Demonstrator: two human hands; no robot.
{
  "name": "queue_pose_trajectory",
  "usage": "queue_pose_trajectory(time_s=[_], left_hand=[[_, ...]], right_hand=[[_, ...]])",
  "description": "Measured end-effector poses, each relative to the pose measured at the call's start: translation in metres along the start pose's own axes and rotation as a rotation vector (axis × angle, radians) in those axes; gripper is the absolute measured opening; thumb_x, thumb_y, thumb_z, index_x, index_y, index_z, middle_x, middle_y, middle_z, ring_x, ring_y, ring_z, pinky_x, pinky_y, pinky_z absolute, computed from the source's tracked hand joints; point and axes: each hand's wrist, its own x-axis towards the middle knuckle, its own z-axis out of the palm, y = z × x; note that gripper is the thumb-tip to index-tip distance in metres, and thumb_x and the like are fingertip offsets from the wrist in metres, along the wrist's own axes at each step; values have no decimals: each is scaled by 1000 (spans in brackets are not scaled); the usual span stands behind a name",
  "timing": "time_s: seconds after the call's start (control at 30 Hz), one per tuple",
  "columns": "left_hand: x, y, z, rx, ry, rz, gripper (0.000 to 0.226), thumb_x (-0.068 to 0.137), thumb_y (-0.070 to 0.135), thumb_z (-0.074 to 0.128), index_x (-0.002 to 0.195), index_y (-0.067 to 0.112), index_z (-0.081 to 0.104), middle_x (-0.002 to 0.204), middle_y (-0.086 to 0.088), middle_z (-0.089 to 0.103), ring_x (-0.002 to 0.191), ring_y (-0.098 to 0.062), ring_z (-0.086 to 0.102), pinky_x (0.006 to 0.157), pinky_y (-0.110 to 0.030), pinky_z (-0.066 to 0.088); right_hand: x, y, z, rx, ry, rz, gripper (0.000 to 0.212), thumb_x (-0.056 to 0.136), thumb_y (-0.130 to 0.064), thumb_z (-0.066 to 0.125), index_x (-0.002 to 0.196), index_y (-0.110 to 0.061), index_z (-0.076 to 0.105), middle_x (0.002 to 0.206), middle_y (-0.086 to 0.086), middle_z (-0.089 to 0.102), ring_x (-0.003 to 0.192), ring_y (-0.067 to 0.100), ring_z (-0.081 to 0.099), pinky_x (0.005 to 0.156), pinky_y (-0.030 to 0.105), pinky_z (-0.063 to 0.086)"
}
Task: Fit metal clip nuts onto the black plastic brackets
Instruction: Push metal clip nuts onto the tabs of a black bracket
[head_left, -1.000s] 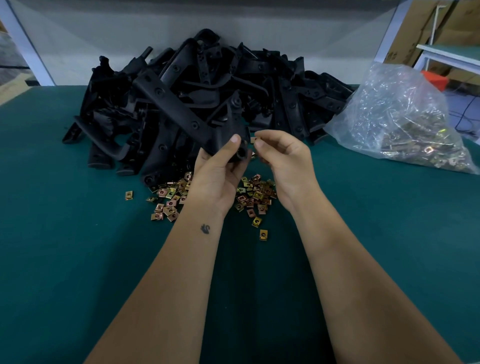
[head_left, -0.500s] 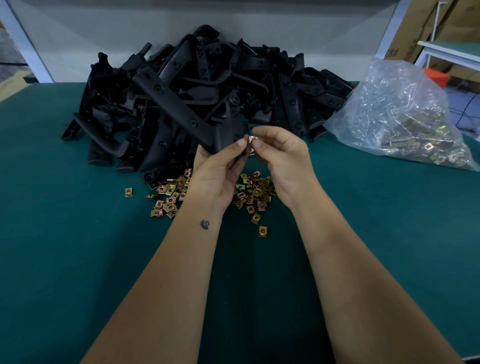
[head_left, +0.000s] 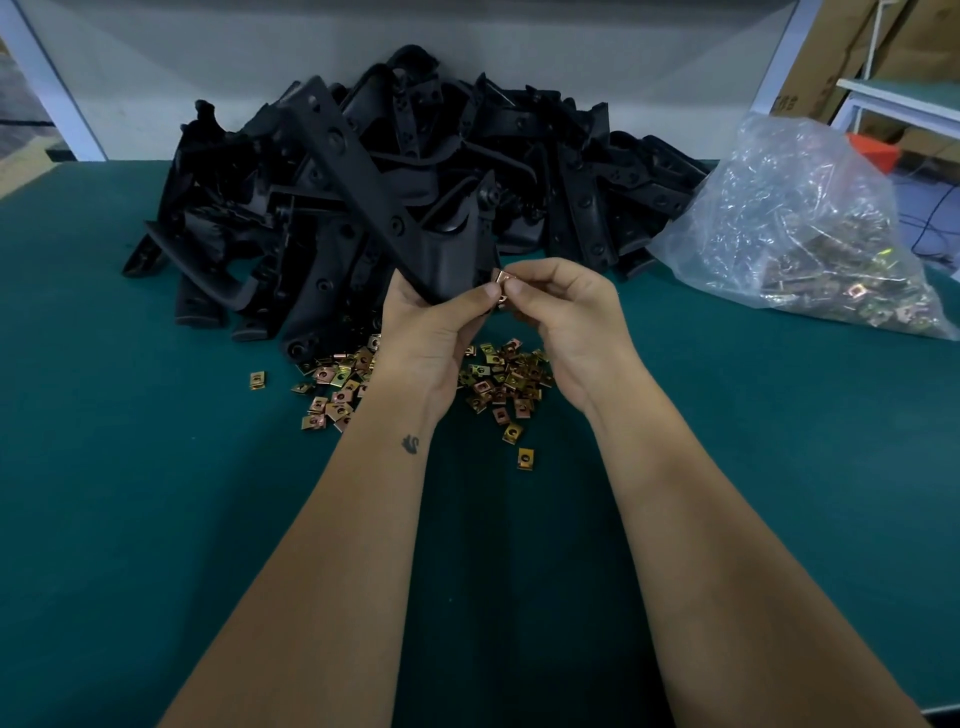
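Black bracket gripped in left hand; right hand pinches clip nut, seemingly touching its edge.

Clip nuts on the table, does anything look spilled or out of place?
Nothing is damaged. The loose clip nuts lie scattered on the green table, a few strays apart: one at left, one nearer.
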Motion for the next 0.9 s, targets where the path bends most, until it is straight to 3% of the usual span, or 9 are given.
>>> queue_pose_trajectory(time_s=[0.1, 0.3, 0.47, 0.63, 0.9], left_hand=[[0, -1, 1, -14, -16, 15, 42, 81, -17, 66, 115, 7, 58, 102, -9, 73, 95, -19, 72, 77, -26, 57], [-1, 2, 0, -81, -5, -1, 43, 74, -6, 73, 111, 8, 57, 97, -6, 74, 92, -18, 73, 74, -22, 57], [0, 1, -1, -83, 45, -23, 39, 80, -8, 70, 113, 7, 56, 103, -10, 72, 94, -20, 72, 76, -25, 57], [0, 1, -1, -87, 79, -20, 27, 85, -8, 68, 104, 9, 59, 97, -9, 73, 90, -19, 73, 78, -26, 57], [-2, 2, 2, -137, 81, -20, 23, 87, -6, 66, 102, 11, 60, 93, -7, 74, 88, -17, 73, 75, -25, 58]], right_hand=[[-1, 0, 2, -1, -6, -6, 17, 86, 6, 65, 87, -9, 71, 83, 1, 71, 78, 5, 65, 74, 16, 49], [-2, -3, 1, 94, -31, 32, 15, 88, 7, 62, 93, -5, 69, 91, 8, 69, 85, 14, 63, 78, 23, 51], [-3, -3, 3, -47, -7, -60, 14, 85, 6, 68, 91, -6, 72, 85, 4, 73, 77, 7, 67, 74, 19, 51], [-3, -1, 6, -213, 12, -139, 18, 80, -1, 76, 89, -16, 75, 88, 0, 76, 89, 13, 71, 82, 24, 55], [-5, -4, 8, -239, -5, -204, 20, 81, -7, 76, 85, -26, 75, 86, -4, 77, 89, 12, 72, 80, 21, 54]])
